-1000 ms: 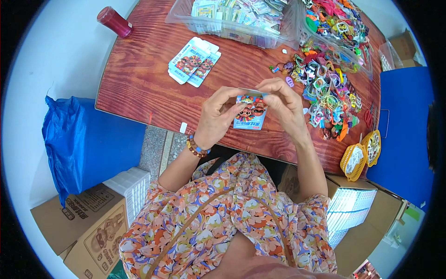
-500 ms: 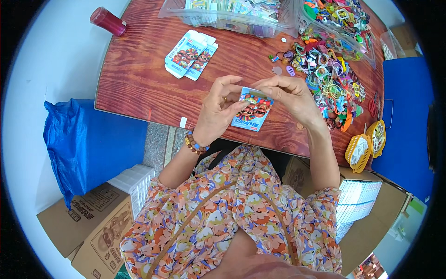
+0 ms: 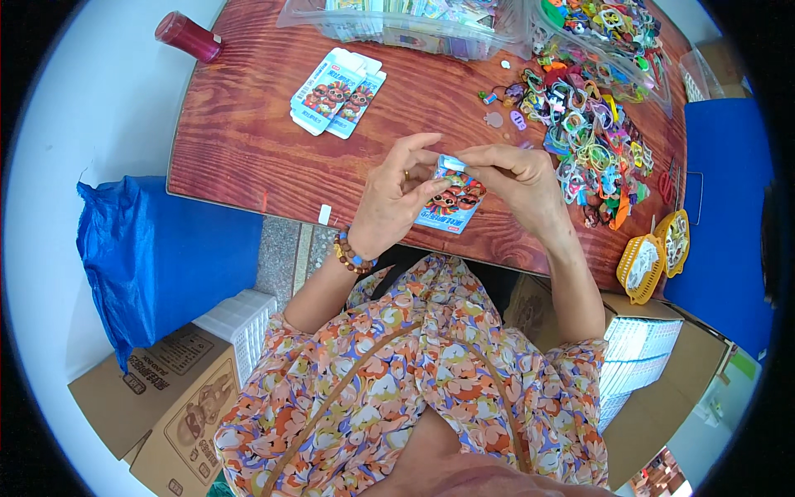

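Between my two hands, over the near part of the wooden table, is a small light-blue cardboard box (image 3: 451, 207) printed with red cartoon figures. My left hand (image 3: 402, 195) grips its left side, the thumb lying across the printed front. At the box's far end my right hand (image 3: 515, 178) pinches the white end flap (image 3: 453, 164) between thumb and fingers. The flap is bent over the end; whether it is tucked in is hidden by the fingers. Farther left on the table lie flattened boxes (image 3: 335, 89) of the same print, overlapping one another.
A clear plastic bin (image 3: 422, 41) of cards stands at the far side. Colourful bands and trinkets (image 3: 600, 149) are heaped at the right, beside yellow baskets (image 3: 639, 269) and red scissors (image 3: 666, 186). A red jar (image 3: 189, 36) stands far left; cartons (image 3: 186, 422) flank me.
The box's end flap has come down over its opening, with my right fingers drawn closer onto it. My left hand keeps its hold, shifted slightly rightward.
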`<state>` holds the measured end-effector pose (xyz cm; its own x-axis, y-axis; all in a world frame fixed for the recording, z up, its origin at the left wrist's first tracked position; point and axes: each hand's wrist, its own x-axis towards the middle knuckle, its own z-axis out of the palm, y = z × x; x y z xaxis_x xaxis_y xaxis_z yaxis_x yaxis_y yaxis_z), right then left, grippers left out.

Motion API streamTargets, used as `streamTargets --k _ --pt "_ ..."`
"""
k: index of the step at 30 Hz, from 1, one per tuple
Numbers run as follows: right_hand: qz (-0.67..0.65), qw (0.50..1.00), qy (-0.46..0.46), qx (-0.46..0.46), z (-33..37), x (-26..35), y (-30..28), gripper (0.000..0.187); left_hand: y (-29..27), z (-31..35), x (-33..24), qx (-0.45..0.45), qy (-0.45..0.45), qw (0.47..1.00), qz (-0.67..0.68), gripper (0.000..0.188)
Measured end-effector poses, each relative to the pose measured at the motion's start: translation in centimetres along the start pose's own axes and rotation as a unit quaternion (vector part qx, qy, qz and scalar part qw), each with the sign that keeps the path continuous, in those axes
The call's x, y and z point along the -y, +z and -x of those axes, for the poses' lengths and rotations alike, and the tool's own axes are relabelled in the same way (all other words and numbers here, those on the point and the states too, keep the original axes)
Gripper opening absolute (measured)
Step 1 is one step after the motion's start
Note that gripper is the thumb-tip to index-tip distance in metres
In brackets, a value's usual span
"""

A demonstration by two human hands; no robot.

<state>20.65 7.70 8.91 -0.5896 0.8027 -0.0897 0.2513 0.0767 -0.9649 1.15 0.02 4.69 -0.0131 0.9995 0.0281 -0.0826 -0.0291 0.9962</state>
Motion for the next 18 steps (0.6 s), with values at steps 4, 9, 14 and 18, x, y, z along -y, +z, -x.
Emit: streamTargets --k 4,9,14,18 --pt "0.060 0.998 -0.028 0.008 0.6 0.5 -0.3 0.022 0.9 0.3 -0.2 -0.021 -0.016 0.999 0.022 0.051" --pt "0.162 0.975 -0.153 -0.021 2.1 -0.3 0.0 0.031 1.4 0.5 0.2 -0.011 -0.025 0.999 0.020 0.038" --pt "0.049 0.990 -0.055 -0.117 4.2 -2.1 0.4 0.040 2.4 0.4 0.7 0.003 -0.039 0.997 0.063 0.031" --pt "0.066 0.985 -0.098 -0.123 5.5 -2.5 -0.1 0.038 2.7 0.4 0.9 0.044 -0.056 0.993 0.095 0.031"
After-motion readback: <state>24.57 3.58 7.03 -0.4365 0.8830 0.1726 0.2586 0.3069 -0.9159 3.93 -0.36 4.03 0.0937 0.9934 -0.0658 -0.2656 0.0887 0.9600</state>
